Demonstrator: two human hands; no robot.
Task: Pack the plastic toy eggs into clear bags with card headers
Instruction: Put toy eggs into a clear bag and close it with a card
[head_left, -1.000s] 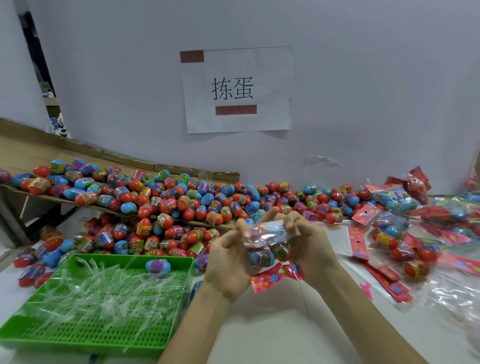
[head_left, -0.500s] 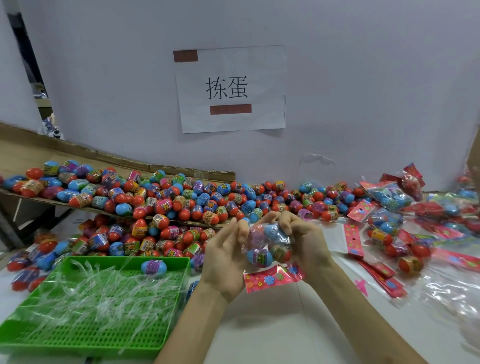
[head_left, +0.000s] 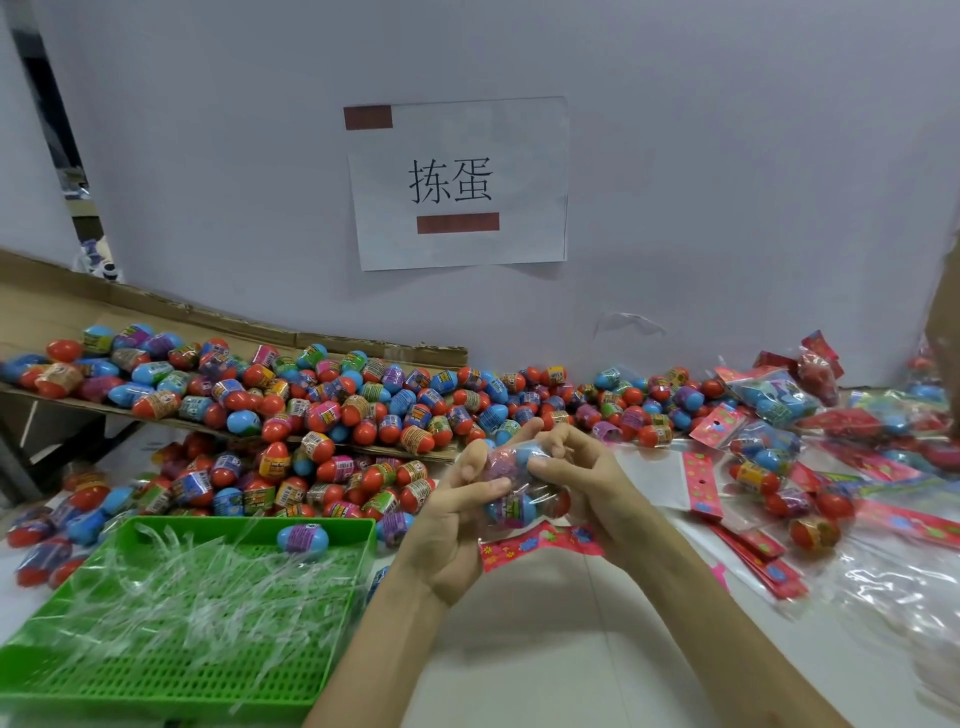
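Observation:
Both hands hold one clear bag of toy eggs (head_left: 511, 499) above the white table. My left hand (head_left: 457, 525) grips its left side, thumb on the front. From the right, my right hand (head_left: 582, 483) pinches the top of the bag with curled fingers. Blue and purple eggs show through the plastic. The bag's pink card header (head_left: 524, 543) hangs below it. A big pile of loose red, blue and purple eggs (head_left: 332, 415) lies behind and to the left.
A green perforated tray (head_left: 156, 660) at the near left holds clear plastic strips and one blue egg (head_left: 302, 538). Filled bags (head_left: 769, 467) and flat empty bags with pink headers (head_left: 701, 483) lie on the right. A tilted cardboard sheet (head_left: 156, 322) carries eggs at back left.
The hands have squeezed the bag tighter around the eggs and shifted slightly; the loose bag top held between the fingers a second ago is now bunched down.

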